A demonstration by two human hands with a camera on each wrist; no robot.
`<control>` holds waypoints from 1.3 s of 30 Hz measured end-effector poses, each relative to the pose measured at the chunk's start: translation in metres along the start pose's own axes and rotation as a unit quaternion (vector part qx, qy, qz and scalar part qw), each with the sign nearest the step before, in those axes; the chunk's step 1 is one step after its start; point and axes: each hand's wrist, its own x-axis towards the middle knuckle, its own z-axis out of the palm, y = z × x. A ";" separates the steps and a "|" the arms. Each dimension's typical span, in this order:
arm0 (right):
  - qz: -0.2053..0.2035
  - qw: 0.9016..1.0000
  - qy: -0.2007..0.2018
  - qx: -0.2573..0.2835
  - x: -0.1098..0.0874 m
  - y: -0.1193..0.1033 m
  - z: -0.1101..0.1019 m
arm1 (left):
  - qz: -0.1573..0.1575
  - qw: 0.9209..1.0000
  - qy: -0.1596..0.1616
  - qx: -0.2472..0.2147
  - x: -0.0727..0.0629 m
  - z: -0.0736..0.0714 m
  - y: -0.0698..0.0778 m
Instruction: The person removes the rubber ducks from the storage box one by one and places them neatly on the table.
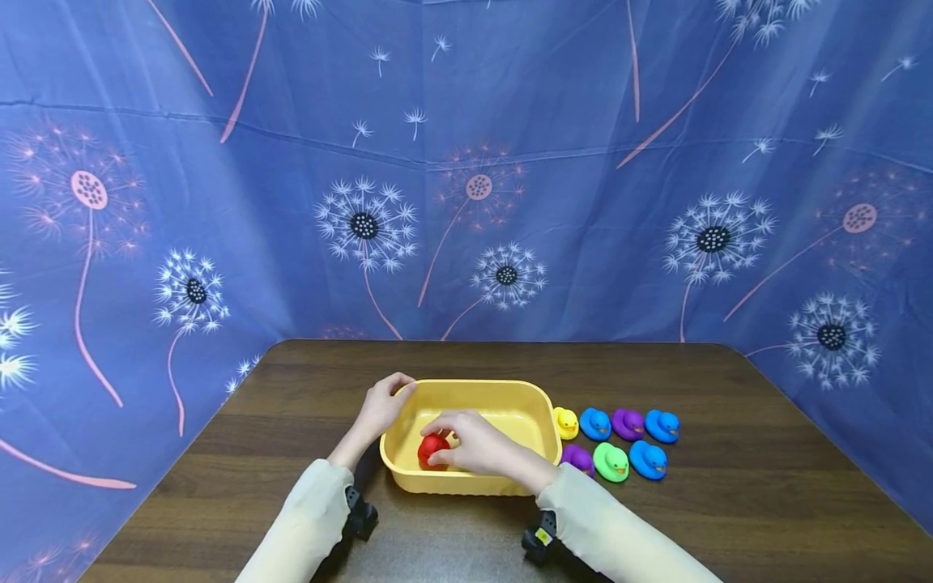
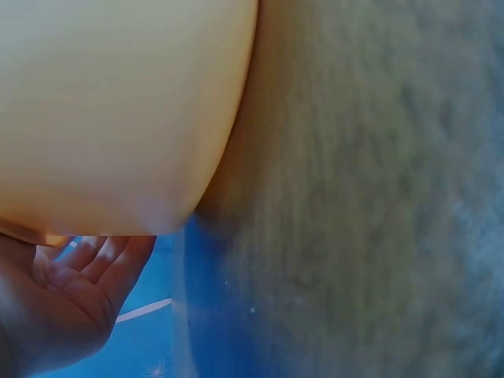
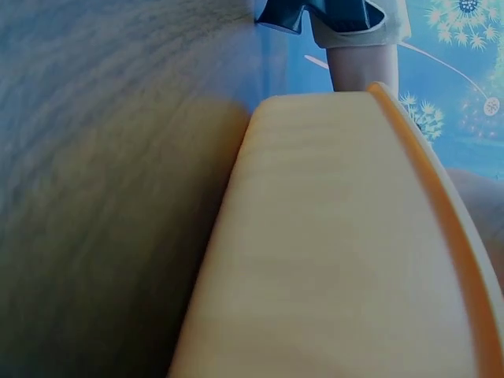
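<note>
A yellow plastic basin (image 1: 474,484) stands on the table in the head view. At its back left corner my left hand (image 1: 382,406) grips the rim; the left wrist view shows that hand (image 2: 67,303) with its fingers along the basin's outer wall. My right hand (image 1: 475,444) reaches over the front wall into the basin. Between its thumb and fingers it holds a red rubber duck (image 1: 430,452) low in the left part, partly covered by the hand. In the right wrist view the basin's outer wall (image 3: 315,236) hides most of the hand's work.
Right of the basin several rubber ducks stand in two rows: a yellow duck (image 1: 566,423), purple duck (image 1: 628,423), green duck (image 1: 611,461) and blue duck (image 1: 648,460) among them. The dark wooden table (image 1: 773,478) ends at a blue dandelion-print cloth (image 1: 583,202) behind.
</note>
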 end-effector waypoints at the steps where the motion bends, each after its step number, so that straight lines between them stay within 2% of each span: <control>1: 0.002 1.000 0.000 -0.001 -0.001 0.000 -0.002 | 0.000 1.000 0.000 0.000 0.000 0.000 0.000; 6: 0.005 1.000 0.008 -0.006 -0.007 0.003 -0.010 | -0.001 1.000 0.001 -0.001 0.000 0.000 0.000; 15: -0.012 0.999 0.045 0.001 -0.015 0.006 -0.020 | -0.007 1.000 0.000 -0.007 0.000 0.000 0.000; 26: 0.000 0.999 0.045 -0.006 -0.030 0.012 -0.036 | -0.011 1.000 -0.006 -0.003 0.001 0.001 -0.002; 39: -0.046 0.995 0.085 -0.016 -0.045 0.015 -0.057 | -0.005 1.000 -0.006 -0.005 0.000 0.000 -0.001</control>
